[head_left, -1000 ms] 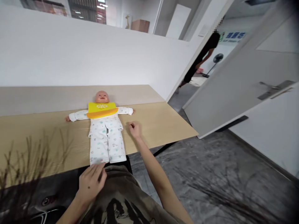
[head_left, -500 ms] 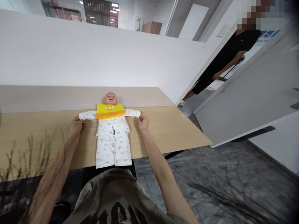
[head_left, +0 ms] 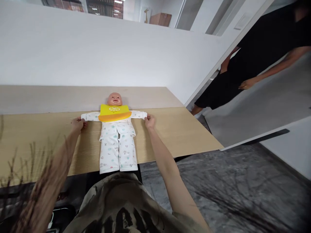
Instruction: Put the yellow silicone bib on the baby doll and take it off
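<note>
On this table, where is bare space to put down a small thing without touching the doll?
Bare wood lies right of the right hand, out to the table corner, and left of the left hand toward the picture's edge. A pale strip behind the doll along the wall is free too. The middle is crowded: doll and both forearms.

Your view was bright and evenly lit by soft indoor light, with no hard glare. The white wall (head_left: 97, 55) was nearly washed out. Small ceiling lamps (head_left: 118, 2) glowed in the far room at the top edge. The doll (head_left: 116, 136) in the centre was sharp and cast only a faint shadow on the table (head_left: 175, 129). Your left forearm (head_left: 55, 168) was smeared by motion blur, and loose strands of hair (head_left: 19, 165) hung out of focus at lower left. Straight lines bent toward the edges, and the lower right corner darkened.
</note>
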Demonstrator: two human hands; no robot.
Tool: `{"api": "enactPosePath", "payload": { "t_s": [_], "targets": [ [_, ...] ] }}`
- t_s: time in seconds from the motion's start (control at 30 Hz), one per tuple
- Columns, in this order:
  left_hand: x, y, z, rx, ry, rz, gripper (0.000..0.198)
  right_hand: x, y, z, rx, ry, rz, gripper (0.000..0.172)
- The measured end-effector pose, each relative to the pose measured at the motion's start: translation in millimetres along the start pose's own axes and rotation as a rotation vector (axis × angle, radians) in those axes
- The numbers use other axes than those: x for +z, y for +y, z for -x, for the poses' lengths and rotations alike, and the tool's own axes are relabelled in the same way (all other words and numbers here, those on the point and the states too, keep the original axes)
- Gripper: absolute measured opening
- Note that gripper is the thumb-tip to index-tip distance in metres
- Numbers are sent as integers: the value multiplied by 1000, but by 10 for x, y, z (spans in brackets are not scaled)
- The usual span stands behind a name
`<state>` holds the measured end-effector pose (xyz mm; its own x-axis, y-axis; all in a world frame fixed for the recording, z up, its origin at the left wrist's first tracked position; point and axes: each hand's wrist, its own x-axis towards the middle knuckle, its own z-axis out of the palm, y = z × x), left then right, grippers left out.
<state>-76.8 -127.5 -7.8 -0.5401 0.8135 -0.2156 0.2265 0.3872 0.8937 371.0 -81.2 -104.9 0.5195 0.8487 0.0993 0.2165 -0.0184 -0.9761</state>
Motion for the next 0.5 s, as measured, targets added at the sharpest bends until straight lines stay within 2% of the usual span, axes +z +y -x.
{"api": "enactPosePath", "payload": {
  "t_s": [0.13,0.23,0.33,0.4,0.5],
  "targets": [
    [-3,-137,55,48,72,-34,4,-54,-15,65,-27,32,0,13],
    [-52,-314,167,155,110,-81,21,-126,-31,167,-29,83,12,12],
    [-85,-415,263,268,42,-130,50,-193,-58,282,-29,115,22,9],
    [-56,-385,265,329,10,-157,65,-200,-89,344,-60,96,2,10],
    [69,-229,150,436,-14,-210,74,-130,-146,384,-110,50,-32,12]
  ]
}}
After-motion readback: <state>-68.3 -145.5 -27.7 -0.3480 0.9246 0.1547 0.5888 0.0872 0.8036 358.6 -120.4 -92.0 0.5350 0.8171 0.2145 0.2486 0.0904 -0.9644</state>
